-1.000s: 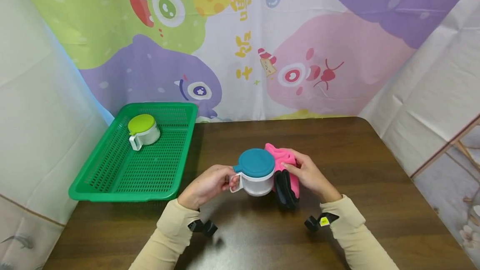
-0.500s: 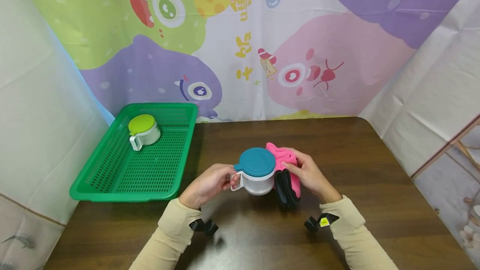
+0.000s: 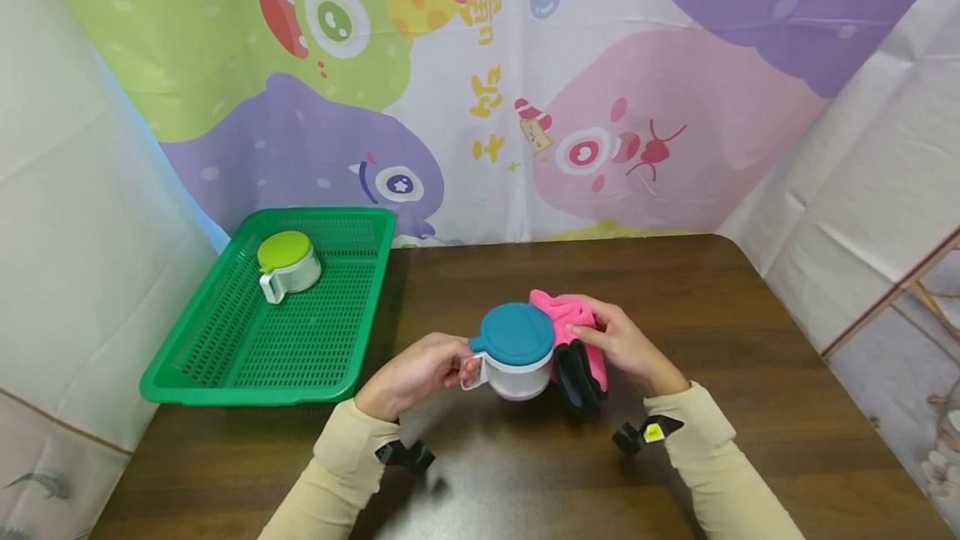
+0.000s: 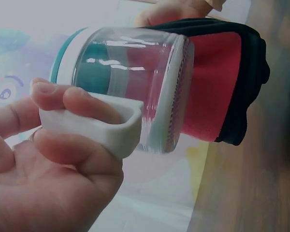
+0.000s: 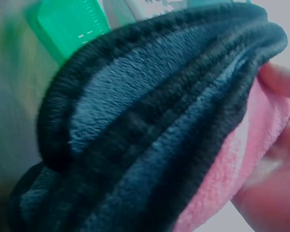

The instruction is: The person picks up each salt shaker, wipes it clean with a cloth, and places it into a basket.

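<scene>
green basket (image 3: 247,395), lime-lidded jar (image 3: 291,267) inside, left hand (image 3: 414,373) gripping blue-lidded clear jar (image 3: 519,373) (white handle (image 4: 121,140)), right hand (image 3: 626,347) pinching pink cloth (image 3: 562,315)

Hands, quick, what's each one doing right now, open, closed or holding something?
Left hand: closed, holding the jar by its handle.
Right hand: closed, holding the pink-and-black cloth.

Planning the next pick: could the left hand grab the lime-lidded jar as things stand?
Probably not right now: the left hand grips the white handle of the blue-lidded jar. Otherwise the way looks free; the green basket is open-topped and nothing covers the lime-lidded jar.
</scene>
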`<state>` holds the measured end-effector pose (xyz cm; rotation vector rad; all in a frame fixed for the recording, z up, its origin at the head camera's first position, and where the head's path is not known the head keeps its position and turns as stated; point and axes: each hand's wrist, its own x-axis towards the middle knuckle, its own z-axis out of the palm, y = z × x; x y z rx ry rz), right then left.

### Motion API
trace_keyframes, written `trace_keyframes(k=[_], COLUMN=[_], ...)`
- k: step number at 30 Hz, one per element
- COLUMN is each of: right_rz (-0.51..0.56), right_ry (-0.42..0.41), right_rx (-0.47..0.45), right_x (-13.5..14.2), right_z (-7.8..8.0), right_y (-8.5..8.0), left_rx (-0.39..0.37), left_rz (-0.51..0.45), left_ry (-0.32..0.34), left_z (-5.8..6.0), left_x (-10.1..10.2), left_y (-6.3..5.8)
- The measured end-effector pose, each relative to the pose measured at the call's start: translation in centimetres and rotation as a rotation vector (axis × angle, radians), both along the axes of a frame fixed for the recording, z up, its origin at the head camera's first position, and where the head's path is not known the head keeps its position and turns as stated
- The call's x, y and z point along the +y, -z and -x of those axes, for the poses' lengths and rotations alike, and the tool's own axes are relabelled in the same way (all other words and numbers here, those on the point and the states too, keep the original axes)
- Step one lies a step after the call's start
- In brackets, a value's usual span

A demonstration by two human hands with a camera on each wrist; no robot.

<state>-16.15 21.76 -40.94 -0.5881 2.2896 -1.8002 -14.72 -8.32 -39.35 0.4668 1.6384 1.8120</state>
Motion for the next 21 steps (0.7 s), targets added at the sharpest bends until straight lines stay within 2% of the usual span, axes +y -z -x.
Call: trace_keyframes(k=[4,7,15,21], right_rz=[-0.035,-0.014,0.160,0.122], right_ry=[-0.059,-0.129,-0.385,-0.511], right_rx=[-0.028,-0.045,-0.073,-0.081], right_x=[0.5,0.8,1.4,1.2], right_z=[0.6,1.1,2.8,4.2], right_y=[-0.3,-0.4,-0.3,-0.9], left_rx=[0.016,0.027,0.021,0.017], left_rz=[-0.015,-0.022,-0.006,0.001], left_ry=[0.054,0.080,0.087,0.096], left_z=[0.0,0.1,0.0,0.0], left_x=[-0.1,-0.1,0.0,0.0], left_y=[0.1,0.2,0.1,0.0])
